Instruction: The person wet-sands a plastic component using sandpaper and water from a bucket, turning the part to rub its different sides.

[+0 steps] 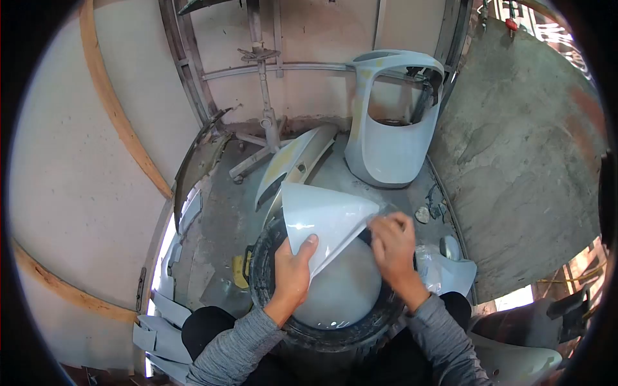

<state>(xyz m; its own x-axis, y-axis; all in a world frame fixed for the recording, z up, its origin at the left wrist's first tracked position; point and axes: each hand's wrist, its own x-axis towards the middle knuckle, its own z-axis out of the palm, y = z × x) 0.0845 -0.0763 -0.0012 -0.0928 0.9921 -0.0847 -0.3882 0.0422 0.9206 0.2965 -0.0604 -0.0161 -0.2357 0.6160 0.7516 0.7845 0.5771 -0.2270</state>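
Note:
A glossy white body panel [328, 215], wet-looking and tapering to the right, is held tilted above a round black tub [261, 283]. My left hand [295, 267] grips its lower left edge, thumb on the upper face. At the panel's narrow right end, my right hand [393, 244] has its fingers curled in and touching the tip. A greyish bit shows by those fingertips, too unclear to name. Cloudy, milky water [338, 289] stands in the tub between my knees.
A large white fairing [396, 151] with a wide opening stands at the back wall. Another curved panel [293, 157] leans beside a metal stand [265, 96]. A yellow object [241, 269] lies left of the tub, clear plastic [430, 267] right of it. Several grey-white pieces [161, 338] lie lower left.

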